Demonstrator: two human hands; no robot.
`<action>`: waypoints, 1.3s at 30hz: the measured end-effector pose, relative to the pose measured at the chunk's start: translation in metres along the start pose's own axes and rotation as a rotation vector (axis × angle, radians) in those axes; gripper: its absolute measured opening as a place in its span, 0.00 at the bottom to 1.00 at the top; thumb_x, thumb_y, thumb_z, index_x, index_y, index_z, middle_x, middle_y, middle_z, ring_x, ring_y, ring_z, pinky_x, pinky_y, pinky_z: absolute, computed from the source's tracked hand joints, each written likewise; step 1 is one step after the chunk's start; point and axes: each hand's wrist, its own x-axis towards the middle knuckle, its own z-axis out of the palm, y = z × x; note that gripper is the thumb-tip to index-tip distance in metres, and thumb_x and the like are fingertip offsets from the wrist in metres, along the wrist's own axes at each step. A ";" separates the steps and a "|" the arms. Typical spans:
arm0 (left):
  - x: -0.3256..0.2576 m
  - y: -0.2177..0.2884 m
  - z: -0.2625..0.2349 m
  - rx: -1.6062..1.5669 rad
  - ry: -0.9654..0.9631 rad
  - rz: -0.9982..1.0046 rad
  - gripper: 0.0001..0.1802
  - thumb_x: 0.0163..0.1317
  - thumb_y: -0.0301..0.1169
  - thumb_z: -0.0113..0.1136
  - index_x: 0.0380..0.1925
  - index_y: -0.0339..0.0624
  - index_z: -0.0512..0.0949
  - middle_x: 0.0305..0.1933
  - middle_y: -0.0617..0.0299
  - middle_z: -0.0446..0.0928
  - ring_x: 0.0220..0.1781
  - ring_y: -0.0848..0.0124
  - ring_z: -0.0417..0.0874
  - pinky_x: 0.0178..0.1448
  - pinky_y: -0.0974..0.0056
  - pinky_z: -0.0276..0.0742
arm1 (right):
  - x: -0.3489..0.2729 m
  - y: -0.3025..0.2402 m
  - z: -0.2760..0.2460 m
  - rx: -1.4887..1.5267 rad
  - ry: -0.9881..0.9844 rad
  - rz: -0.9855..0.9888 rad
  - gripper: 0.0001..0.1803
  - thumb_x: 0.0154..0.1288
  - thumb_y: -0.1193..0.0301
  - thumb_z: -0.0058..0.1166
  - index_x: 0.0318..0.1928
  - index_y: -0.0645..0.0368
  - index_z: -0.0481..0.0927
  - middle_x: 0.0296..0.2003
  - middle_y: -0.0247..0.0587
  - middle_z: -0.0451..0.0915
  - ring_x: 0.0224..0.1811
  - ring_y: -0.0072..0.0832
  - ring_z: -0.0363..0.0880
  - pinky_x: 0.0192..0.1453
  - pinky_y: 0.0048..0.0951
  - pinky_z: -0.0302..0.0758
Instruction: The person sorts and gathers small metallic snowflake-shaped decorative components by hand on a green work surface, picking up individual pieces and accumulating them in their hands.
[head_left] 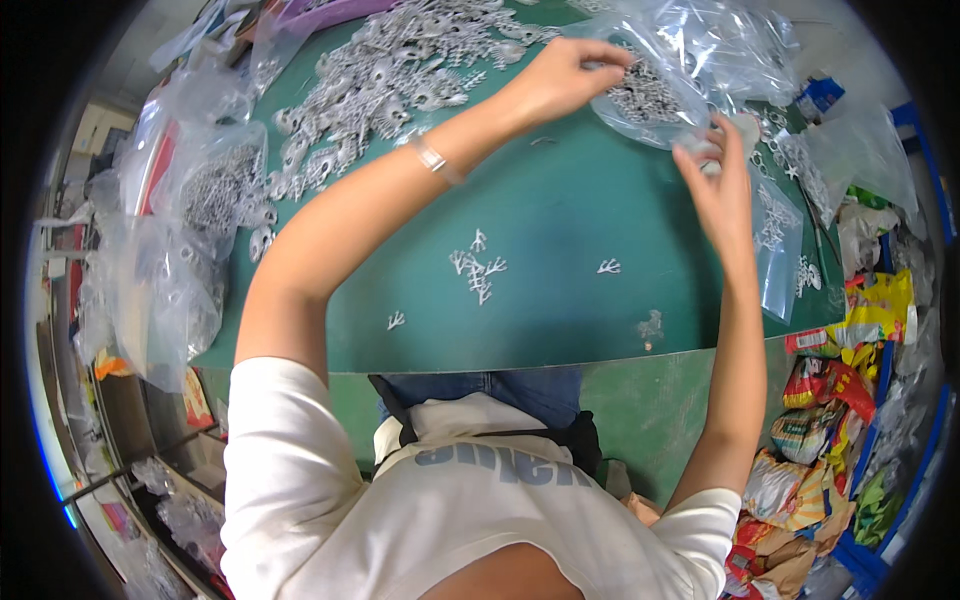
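At the far right of the table lies a clear plastic bag (655, 125) with many small silver-coloured metal pieces (645, 92) inside. My left hand (572, 75) reaches across to its left rim, thumb and fingers pinched together on the film. My right hand (722, 175) is at the lower right edge of the same bag, its fingers curled on it and partly blurred. Small branch-shaped metal pieces lie nearer to me: a little cluster (478, 268) in the middle, a single one (609, 266) to the right and another (396, 320) to the left.
A large heap of silver metal pieces (390, 75) spreads over the far left of the green table (540, 320). Filled plastic bags (222, 190) stand along the left edge. More bags (775, 235) and loose metal parts line the right edge. Colourful packages (815, 400) are piled below right.
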 end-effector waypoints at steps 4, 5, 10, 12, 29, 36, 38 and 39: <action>-0.114 0.036 -0.032 0.308 -0.135 -0.047 0.16 0.61 0.29 0.55 0.49 0.38 0.75 0.45 0.58 0.78 0.45 0.70 0.79 0.47 0.68 0.75 | -0.083 -0.030 -0.011 -0.138 -0.419 0.010 0.16 0.50 0.76 0.62 0.42 0.63 0.76 0.34 0.43 0.72 0.35 0.33 0.73 0.36 0.31 0.70; -0.146 0.037 -0.035 0.397 -0.112 -0.059 0.17 0.59 0.28 0.57 0.49 0.38 0.74 0.45 0.56 0.77 0.45 0.67 0.79 0.47 0.66 0.75 | -0.098 -0.037 -0.004 -0.130 -0.444 0.002 0.15 0.51 0.77 0.61 0.41 0.63 0.76 0.34 0.43 0.72 0.35 0.35 0.73 0.36 0.31 0.70; -0.266 0.032 -0.023 0.616 0.128 -0.167 0.21 0.52 0.25 0.62 0.48 0.38 0.73 0.46 0.53 0.71 0.46 0.55 0.74 0.52 0.58 0.71 | -0.123 -0.039 0.033 -0.178 -0.390 -0.044 0.10 0.52 0.79 0.59 0.37 0.65 0.77 0.32 0.45 0.73 0.35 0.41 0.74 0.38 0.34 0.72; -0.291 0.036 -0.016 0.633 0.185 -0.294 0.21 0.52 0.25 0.63 0.47 0.37 0.73 0.45 0.52 0.70 0.47 0.55 0.73 0.53 0.57 0.70 | -0.124 -0.050 0.046 -0.080 -0.450 -0.089 0.08 0.52 0.79 0.59 0.35 0.66 0.77 0.32 0.45 0.73 0.35 0.41 0.74 0.38 0.34 0.72; -0.304 0.034 0.037 -0.778 0.006 -0.591 0.12 0.65 0.26 0.49 0.48 0.35 0.72 0.44 0.55 0.76 0.41 0.68 0.79 0.45 0.66 0.75 | -0.115 -0.092 0.109 -0.022 -0.844 -0.402 0.29 0.56 0.64 0.58 0.59 0.53 0.69 0.61 0.44 0.65 0.68 0.44 0.57 0.70 0.46 0.53; -0.339 -0.019 0.089 -1.802 0.018 -0.991 0.22 0.70 0.35 0.37 0.57 0.31 0.65 0.60 0.44 0.66 0.64 0.56 0.67 0.67 0.55 0.64 | -0.146 -0.099 0.099 0.057 -0.913 -0.485 0.20 0.50 0.73 0.61 0.46 0.61 0.76 0.56 0.46 0.69 0.65 0.47 0.60 0.67 0.48 0.59; -0.336 -0.035 0.099 -2.016 0.005 -0.774 0.27 0.69 0.44 0.35 0.60 0.34 0.62 0.65 0.45 0.61 0.68 0.56 0.61 0.71 0.51 0.55 | -0.166 -0.105 0.086 0.037 -0.919 -0.449 0.19 0.51 0.74 0.59 0.46 0.62 0.76 0.56 0.47 0.69 0.65 0.47 0.60 0.67 0.48 0.60; -0.335 -0.038 0.103 -2.160 -0.015 -0.651 0.28 0.69 0.45 0.35 0.60 0.36 0.62 0.65 0.45 0.61 0.68 0.56 0.61 0.71 0.50 0.53 | -0.177 -0.110 0.081 0.027 -0.923 -0.430 0.19 0.51 0.75 0.58 0.46 0.62 0.76 0.56 0.48 0.69 0.65 0.47 0.60 0.66 0.48 0.60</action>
